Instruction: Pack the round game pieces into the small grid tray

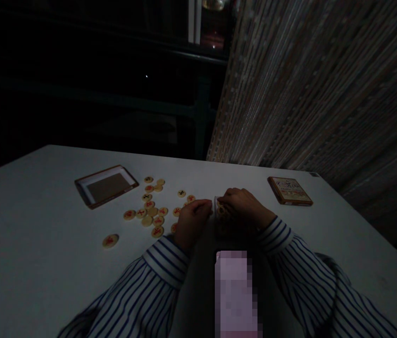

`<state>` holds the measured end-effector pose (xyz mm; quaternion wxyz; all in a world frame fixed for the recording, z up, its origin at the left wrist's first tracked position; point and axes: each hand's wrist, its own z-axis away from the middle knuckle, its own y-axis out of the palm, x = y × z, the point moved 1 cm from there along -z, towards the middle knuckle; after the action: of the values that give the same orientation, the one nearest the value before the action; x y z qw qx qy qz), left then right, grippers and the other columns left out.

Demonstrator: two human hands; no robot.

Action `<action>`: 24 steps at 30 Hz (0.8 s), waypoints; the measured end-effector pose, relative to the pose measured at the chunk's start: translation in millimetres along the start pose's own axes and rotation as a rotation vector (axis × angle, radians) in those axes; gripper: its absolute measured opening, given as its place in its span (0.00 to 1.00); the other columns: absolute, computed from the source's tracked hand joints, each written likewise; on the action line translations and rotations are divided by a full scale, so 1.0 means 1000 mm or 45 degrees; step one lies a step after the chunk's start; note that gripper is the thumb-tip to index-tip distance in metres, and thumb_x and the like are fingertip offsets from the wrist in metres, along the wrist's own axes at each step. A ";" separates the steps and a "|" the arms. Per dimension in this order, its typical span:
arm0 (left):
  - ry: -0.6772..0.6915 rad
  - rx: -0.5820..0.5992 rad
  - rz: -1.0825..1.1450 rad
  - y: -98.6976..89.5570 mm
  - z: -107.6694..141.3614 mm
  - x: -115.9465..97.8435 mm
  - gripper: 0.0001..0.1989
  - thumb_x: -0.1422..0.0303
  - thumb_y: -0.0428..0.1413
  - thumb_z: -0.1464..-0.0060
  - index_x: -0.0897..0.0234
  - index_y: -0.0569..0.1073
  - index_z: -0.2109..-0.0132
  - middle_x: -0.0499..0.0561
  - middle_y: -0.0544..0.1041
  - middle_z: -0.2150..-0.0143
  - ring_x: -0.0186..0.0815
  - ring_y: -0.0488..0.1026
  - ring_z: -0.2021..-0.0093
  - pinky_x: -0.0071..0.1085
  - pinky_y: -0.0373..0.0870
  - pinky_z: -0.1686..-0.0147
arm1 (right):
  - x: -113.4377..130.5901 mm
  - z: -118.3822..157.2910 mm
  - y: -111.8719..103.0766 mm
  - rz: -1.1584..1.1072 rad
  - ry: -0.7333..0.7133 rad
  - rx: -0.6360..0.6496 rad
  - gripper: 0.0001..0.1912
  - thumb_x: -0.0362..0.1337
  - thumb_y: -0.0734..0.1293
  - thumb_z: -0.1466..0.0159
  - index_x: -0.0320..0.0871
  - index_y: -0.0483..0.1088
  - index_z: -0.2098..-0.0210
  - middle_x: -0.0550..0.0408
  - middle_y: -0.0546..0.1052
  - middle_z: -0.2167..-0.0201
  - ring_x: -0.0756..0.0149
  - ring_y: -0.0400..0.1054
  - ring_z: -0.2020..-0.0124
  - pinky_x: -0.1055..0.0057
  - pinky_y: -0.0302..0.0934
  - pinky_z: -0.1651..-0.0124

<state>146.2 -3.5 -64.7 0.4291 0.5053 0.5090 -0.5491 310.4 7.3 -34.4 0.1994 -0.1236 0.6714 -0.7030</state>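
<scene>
Evidently, one clear container is partly covered by the right hand, whose fingers are bent at its top; whether anything is gripped cannot be told. Just left of it, the left hand is held half-curled, its grip likewise unclear. Left of that hand, at least nineteen round pieces are scattered. One open tray is set farther left, one closed box right of the right hand, one pixelated screen below both hands.

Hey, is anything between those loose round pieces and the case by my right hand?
Yes: your left hand is between the loose round pieces and the case at your right hand. I see no other obstacle there.
</scene>
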 end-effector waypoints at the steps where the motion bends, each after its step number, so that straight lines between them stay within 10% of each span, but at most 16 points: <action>1: -0.005 -0.002 0.007 0.000 0.000 0.000 0.13 0.62 0.53 0.55 0.67 0.74 0.68 0.49 0.76 0.73 0.34 0.72 0.69 0.29 0.68 0.67 | 0.000 0.000 0.000 0.000 0.001 0.000 0.15 0.40 0.54 0.37 0.48 0.67 0.55 0.50 0.70 0.61 0.63 0.64 0.60 0.70 0.52 0.63; 24: -0.013 -0.014 0.062 0.000 0.000 0.002 0.13 0.61 0.54 0.57 0.68 0.75 0.67 0.50 0.77 0.72 0.35 0.73 0.69 0.30 0.68 0.66 | -0.001 0.002 -0.006 0.020 -0.029 0.032 0.14 0.38 0.55 0.37 0.50 0.66 0.54 0.50 0.69 0.60 0.61 0.63 0.58 0.67 0.52 0.62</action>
<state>146.0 -3.7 -66.5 0.4476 0.5122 0.4975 -0.5383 311.1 5.9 -27.9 0.2141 -0.1239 0.6610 -0.7084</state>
